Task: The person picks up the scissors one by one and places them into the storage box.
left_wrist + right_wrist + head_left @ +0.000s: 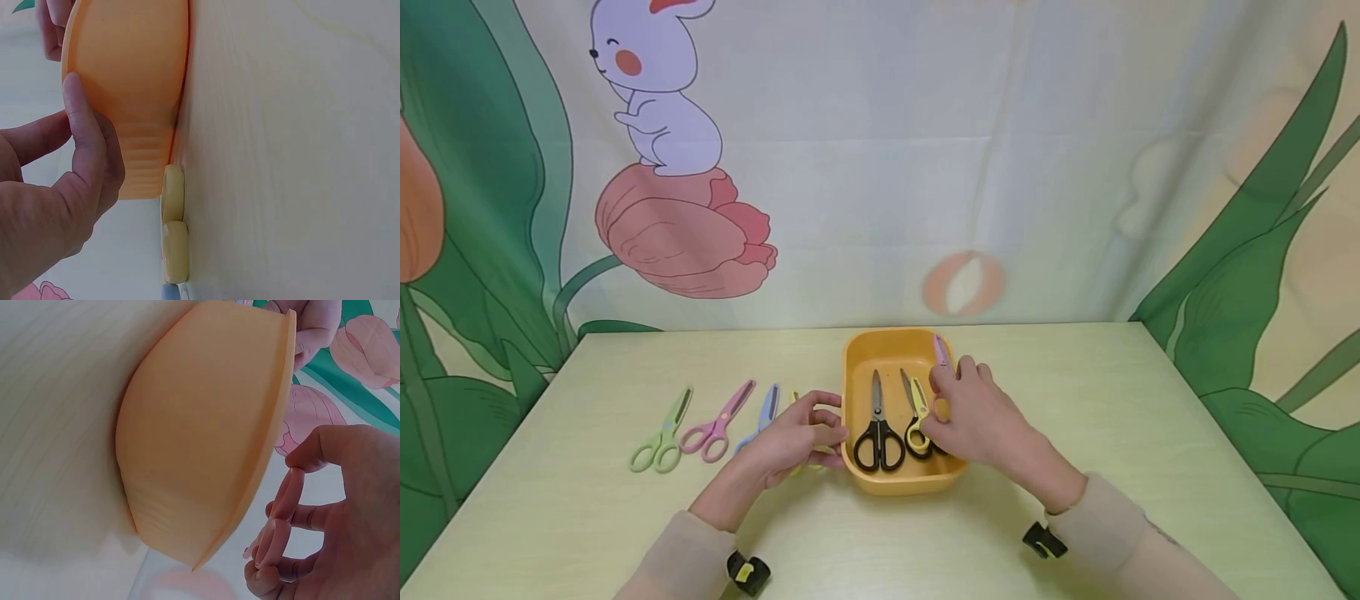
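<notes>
A yellow-orange container [904,481] stands near the table's middle. My right hand [981,414] is over its right side and pinches pink scissors [289,495] by the finger loops; their pink blade end [941,352] points away from me. Inside the container lie black-handled scissors [877,429] on the left. Beside them, yellow scissors [919,408] overlap another black-handled pair [907,382], partly hidden by my right hand. My left hand [793,437] touches the container's left side, fingertips at the rim and outer wall [131,69].
Left of the container lie green scissors [658,448], pink scissors [718,427] and blue scissors [767,408], the blue pair partly covered by my left hand. Yellow scissors [175,250] lie close against the container, mostly behind that hand. A printed curtain [880,167] hangs behind the table [1075,375].
</notes>
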Motion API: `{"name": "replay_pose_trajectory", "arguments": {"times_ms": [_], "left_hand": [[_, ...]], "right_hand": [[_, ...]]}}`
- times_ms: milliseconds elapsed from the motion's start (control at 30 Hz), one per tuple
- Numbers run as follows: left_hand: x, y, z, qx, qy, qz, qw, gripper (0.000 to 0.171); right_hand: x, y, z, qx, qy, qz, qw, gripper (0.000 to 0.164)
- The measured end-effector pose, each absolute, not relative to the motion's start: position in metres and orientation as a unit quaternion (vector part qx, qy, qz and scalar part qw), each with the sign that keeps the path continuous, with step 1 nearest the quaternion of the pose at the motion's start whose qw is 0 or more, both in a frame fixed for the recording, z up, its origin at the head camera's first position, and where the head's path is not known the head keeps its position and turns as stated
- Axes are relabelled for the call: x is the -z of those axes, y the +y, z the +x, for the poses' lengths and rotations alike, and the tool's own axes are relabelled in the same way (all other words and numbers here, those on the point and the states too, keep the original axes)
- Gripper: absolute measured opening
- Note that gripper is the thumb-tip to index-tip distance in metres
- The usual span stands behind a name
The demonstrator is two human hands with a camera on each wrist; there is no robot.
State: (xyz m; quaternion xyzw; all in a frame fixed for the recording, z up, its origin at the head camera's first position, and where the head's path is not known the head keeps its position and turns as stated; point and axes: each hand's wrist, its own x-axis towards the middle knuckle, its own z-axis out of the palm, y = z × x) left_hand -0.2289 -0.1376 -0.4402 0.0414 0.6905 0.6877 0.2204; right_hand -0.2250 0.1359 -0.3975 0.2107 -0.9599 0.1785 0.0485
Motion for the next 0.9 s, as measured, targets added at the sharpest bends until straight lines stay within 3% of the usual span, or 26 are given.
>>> {"name": "replay_pose_trajectory", "arguments": {"times_ms": [900], "left_hand": [[0.439,-0.137,-0.228,-0.688,0.691,0.041,0.22,0.05]], "right_hand": [[0.416,0.108,-0.225,-0.132,-0.964,0.232,-0.009,0.016]]}}
